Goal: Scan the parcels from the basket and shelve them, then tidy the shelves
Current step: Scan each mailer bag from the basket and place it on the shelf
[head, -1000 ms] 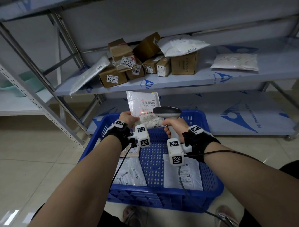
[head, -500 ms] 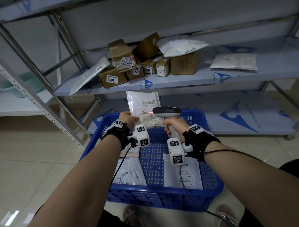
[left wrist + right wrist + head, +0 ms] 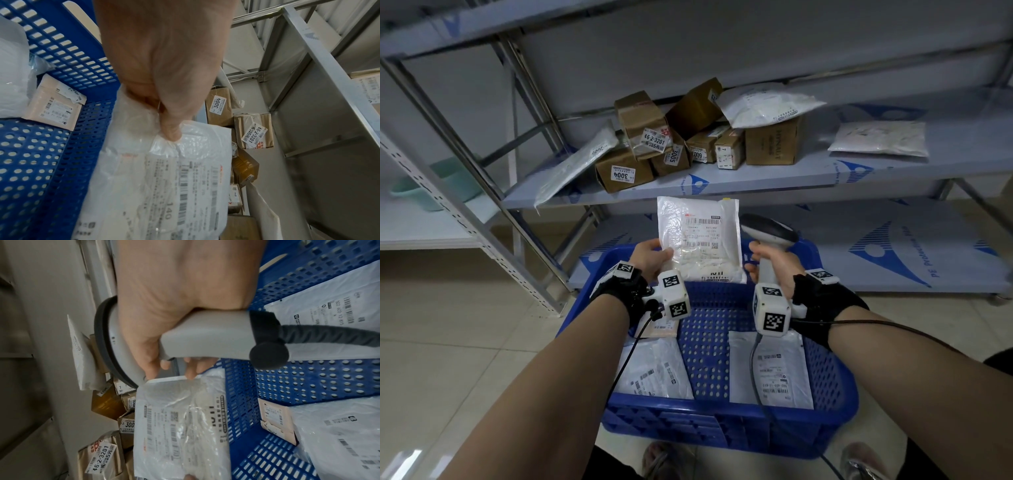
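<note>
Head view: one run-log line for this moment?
left hand holds white parcel | right hand grips scanner | over blue basket

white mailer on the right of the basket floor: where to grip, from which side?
Judging from the head view, pinch the white mailer's far short edge, coming from above. It lies flat on the blue basket's floor, its right edge against the wall and the scanner cable over its left part, so those sides look crowded.
</note>
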`<state>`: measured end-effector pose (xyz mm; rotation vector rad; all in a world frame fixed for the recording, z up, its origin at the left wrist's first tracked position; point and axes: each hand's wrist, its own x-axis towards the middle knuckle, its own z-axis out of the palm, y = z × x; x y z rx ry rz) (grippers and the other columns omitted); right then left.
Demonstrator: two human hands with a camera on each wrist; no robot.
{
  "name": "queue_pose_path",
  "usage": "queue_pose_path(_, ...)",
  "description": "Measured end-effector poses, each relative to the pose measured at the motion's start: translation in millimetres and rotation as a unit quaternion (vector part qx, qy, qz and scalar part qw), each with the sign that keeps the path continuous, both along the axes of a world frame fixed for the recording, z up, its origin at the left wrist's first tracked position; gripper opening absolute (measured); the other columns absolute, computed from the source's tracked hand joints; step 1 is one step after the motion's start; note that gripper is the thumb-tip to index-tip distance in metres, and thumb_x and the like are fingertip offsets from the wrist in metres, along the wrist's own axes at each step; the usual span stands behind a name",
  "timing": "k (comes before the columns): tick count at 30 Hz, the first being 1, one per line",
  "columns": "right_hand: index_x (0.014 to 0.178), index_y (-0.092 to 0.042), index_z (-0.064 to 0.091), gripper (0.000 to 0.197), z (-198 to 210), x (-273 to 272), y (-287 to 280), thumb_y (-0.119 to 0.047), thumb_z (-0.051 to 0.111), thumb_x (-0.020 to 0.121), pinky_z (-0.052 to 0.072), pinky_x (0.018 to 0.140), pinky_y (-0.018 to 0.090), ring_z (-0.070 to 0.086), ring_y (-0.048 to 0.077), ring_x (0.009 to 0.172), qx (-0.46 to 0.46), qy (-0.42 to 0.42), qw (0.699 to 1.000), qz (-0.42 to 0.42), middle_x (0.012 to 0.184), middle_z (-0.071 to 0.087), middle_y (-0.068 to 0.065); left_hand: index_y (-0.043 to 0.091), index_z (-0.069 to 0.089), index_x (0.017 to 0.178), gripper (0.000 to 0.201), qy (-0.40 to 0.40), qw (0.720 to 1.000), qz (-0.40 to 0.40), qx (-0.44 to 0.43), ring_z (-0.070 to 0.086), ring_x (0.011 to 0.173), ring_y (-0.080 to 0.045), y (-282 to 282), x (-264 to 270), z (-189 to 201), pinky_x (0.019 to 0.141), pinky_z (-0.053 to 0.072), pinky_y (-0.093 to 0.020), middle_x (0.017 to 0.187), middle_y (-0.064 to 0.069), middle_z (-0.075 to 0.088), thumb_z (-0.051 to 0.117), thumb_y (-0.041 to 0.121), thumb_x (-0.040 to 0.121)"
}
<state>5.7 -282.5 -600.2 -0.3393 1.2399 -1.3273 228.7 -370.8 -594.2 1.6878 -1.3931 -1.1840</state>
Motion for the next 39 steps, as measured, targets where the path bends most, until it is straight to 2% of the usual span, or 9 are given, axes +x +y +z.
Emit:
queue_pose_path(6,0.089,-0.01,0.067,0.002,-2.8,4.4,1.6,-0.011,0.067,0.087,0.05,0.046,0.021,0.064,0.016,0.048,-0.005,-0.032,0.999,0.02,0.086,0.063,0.009,0.008,0.062,0.077,0.017,-0.01,0.999,0.03,-0.022,0.059,0.075,-0.026,-1.1,-6.0,1.5,0.073,0.052,-0.039,0.088,-0.015,0.064,0.06,0.015,0.093)
queue_pose_path(10,0.094,-0.009,0.066,0.007,-2.8,5.3,3.5,-0.013,0.067,0.088,0.051,0.046,0.021,0.065,0.019,0.056,-0.01,-0.042,0.999,0.033,0.082,0.067,0.009,0.01,0.058,0.069,0.025,-0.009,0.999,0.03,-0.022,0.057,0.067,-0.021,0.2,-7.7,0.4,0.06,0.05,-0.026,0.078,-0.011,0.062,0.06,0.015,0.093)
queue_pose_path(15,0.103,-0.008,0.064,0.015,-1.6,5.3,4.3,-0.011,0.067,0.088,0.05,0.045,0.02,0.064,0.022,0.065,-0.014,-0.046,0.998,0.031,0.085,0.067,0.008,0.006,0.06,0.088,0.004,0.019,1.0,0.002,-0.015,0.058,0.07,-0.022,3.1,-7.0,0.2,0.066,0.054,-0.031,0.086,-0.013,0.063,0.059,0.005,0.092)
queue_pose_path(18,0.1,-0.007,0.063,0.014,-2.9,3.9,3.2,-0.008,0.067,0.087,0.048,0.042,0.02,0.064,0.021,0.059,-0.006,-0.037,0.999,0.009,0.077,0.064,0.009,0.004,0.058,0.092,0.013,0.015,0.999,-0.041,0.002,0.054,0.064,-0.016,7.5,-8.9,8.7,0.049,0.046,-0.018,0.08,-0.007,0.059,0.055,-0.008,0.087)
queue_pose_path(23,0.093,-0.006,0.064,0.01,-8.9,3.9,0.5,-0.008,0.07,0.085,0.044,0.041,0.02,0.064,0.02,0.062,-0.007,0.018,1.0,0.002,0.076,0.065,0.008,0.008,0.053,0.121,0.032,0.147,0.988,-0.044,0.031,0.064,0.087,-0.024,9.4,-19.0,17.1,0.065,0.054,-0.031,0.11,-0.009,0.065,0.06,0.005,0.09)
queue_pose_path(26,0.091,-0.006,0.066,0.011,-9.6,6.2,0.4,-0.01,0.072,0.083,0.044,0.047,0.024,0.063,0.02,0.064,-0.005,0.048,0.999,0.004,0.074,0.064,0.007,0.007,0.059,0.11,0.02,0.112,0.994,0.002,-0.003,0.064,0.081,-0.02,9.2,-25.1,13.6,0.059,0.055,-0.026,0.104,-0.009,0.066,0.063,0.012,0.091)
queue_pose_path(30,0.078,-0.008,0.066,0.008,-5.2,8.4,2.8,-0.01,0.07,0.084,0.044,0.05,0.024,0.058,0.016,0.053,-0.018,0.105,0.994,0.014,0.069,0.063,0.007,0.0,0.063,0.112,0.026,0.093,0.993,0.067,-0.031,0.066,0.091,-0.028,3.1,-27.8,2.7,0.083,0.056,-0.042,0.111,-0.016,0.068,0.065,0.004,0.087)
queue_pose_path(33,0.077,-0.005,0.066,0.011,-1.5,14.2,5.3,-0.011,0.068,0.086,0.044,0.049,0.023,0.054,0.014,0.051,-0.034,0.134,0.989,0.054,0.068,0.063,0.01,0.0,0.063,0.112,0.024,0.085,0.993,0.078,-0.02,0.066,0.083,-0.024,0.8,-26.0,-1.0,0.074,0.056,-0.036,0.1,-0.011,0.067,0.064,0.003,0.088)
queue_pose_path(39,0.071,-0.002,0.064,0.016,7.9,28.8,6.8,-0.007,0.065,0.086,0.042,0.049,0.025,0.051,0.015,0.048,-0.033,0.166,0.981,0.091,0.061,0.059,0.01,0.014,0.064,0.082,0.01,0.054,0.995,0.087,-0.003,0.069,0.088,-0.032,-7.1,-19.1,-7.0,0.085,0.055,-0.051,0.093,-0.014,0.07,0.069,0.006,0.084)
